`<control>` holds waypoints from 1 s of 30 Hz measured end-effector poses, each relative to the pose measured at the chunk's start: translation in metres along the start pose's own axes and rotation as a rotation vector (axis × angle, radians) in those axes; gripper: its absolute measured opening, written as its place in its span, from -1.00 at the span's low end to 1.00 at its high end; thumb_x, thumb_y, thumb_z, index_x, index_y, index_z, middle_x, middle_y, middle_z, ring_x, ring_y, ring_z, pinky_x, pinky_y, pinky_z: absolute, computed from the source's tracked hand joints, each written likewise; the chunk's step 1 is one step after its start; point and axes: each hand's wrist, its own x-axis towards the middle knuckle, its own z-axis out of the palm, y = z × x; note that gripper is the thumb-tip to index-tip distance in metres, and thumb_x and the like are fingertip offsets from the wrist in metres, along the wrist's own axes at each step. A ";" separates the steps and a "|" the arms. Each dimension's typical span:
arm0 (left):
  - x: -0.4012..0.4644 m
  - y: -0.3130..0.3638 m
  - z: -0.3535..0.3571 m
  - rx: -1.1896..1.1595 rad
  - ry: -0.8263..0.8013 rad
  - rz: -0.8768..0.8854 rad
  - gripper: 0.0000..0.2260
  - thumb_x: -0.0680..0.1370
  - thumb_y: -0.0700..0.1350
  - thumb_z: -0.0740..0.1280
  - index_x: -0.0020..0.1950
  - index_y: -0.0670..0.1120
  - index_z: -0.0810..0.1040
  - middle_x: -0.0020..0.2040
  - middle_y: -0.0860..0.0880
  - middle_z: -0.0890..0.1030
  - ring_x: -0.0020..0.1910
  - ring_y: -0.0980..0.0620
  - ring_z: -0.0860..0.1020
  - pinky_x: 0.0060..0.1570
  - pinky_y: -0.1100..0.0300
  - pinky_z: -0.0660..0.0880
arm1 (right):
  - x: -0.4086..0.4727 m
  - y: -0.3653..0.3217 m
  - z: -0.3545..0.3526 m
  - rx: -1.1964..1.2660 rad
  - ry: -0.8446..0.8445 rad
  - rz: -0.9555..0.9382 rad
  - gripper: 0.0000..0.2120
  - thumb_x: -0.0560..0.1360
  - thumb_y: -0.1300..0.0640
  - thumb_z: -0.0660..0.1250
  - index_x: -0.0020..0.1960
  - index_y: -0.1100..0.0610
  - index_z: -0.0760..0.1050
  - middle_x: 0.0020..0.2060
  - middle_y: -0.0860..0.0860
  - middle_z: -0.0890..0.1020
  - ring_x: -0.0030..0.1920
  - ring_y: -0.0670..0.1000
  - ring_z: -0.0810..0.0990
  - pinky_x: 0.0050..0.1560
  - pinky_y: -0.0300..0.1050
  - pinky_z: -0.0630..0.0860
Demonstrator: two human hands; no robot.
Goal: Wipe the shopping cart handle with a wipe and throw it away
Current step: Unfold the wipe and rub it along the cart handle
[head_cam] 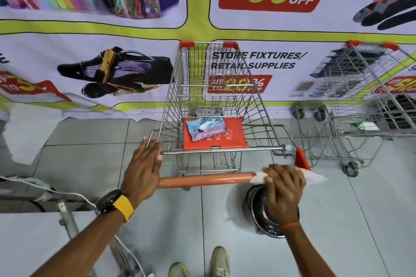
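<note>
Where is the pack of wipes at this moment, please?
In the head view, the pack of wipes lies on the red child-seat flap inside the cart, just beyond the orange handle and between the two hands.

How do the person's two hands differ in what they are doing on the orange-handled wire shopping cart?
The right hand grips the orange handle bar through a white wipe; the left hand lies open and flat at the bar's left end, holding nothing. The left wrist wears a yellow-strapped watch; the right wrist a thin orange thread. Both touch the cart.
</note>
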 end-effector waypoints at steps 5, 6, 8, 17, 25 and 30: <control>0.003 0.007 0.005 -0.006 0.014 -0.033 -0.43 0.59 0.16 -0.13 0.49 -0.10 0.28 0.52 -0.05 0.30 0.55 0.00 0.06 0.53 -0.03 0.01 | -0.005 -0.039 0.029 0.049 0.049 0.009 -0.70 0.62 0.01 0.21 0.02 0.05 0.71 0.07 0.01 0.72 0.13 0.20 0.58 0.32 0.37 0.29; 0.004 0.007 0.004 -0.011 0.014 -0.036 -0.43 0.59 0.15 -0.12 0.49 -0.10 0.28 0.52 -0.05 0.30 0.56 -0.01 0.06 0.53 -0.02 -0.01 | -0.011 -0.059 0.040 0.073 0.029 -0.012 -0.71 0.61 -0.01 0.21 0.02 0.02 0.71 0.09 -0.02 0.72 0.15 0.17 0.57 0.32 0.32 0.29; 0.005 0.008 0.003 -0.029 0.015 -0.048 -0.44 0.59 0.13 -0.11 0.49 -0.11 0.27 0.52 -0.06 0.29 0.56 -0.01 0.06 0.53 0.01 -0.03 | -0.020 -0.105 0.063 0.112 -0.039 -0.065 -0.76 0.59 -0.02 0.27 0.07 -0.02 0.69 0.12 -0.07 0.71 0.18 0.12 0.54 0.34 0.20 0.25; 0.004 -0.006 -0.001 -0.054 0.004 -0.011 -0.36 0.57 0.22 -0.17 0.50 -0.12 0.26 0.52 -0.05 0.28 0.55 0.05 0.03 0.52 0.07 -0.02 | -0.024 -0.134 0.078 0.073 -0.069 -0.269 -0.78 0.55 -0.01 0.41 0.18 -0.04 0.65 0.13 -0.03 0.70 0.10 0.13 0.60 0.29 0.10 0.32; 0.004 0.005 0.000 -0.141 0.034 -0.054 -0.42 0.59 0.17 -0.09 0.48 -0.12 0.29 0.51 -0.06 0.30 0.55 0.06 0.05 0.51 -0.01 0.10 | 0.000 -0.005 0.010 0.004 -0.028 -0.004 -0.73 0.53 0.16 0.25 0.09 0.08 0.70 0.08 0.09 0.70 0.11 0.27 0.60 0.30 0.33 0.30; 0.003 0.012 -0.001 -0.141 0.044 -0.066 -0.49 0.61 0.07 -0.04 0.48 -0.14 0.30 0.51 -0.07 0.32 0.55 0.03 0.07 0.51 -0.02 0.11 | -0.023 -0.084 0.058 0.088 -0.057 -0.048 -0.74 0.58 0.02 0.23 0.16 -0.03 0.64 0.17 0.01 0.68 0.24 0.19 0.51 0.35 0.29 0.25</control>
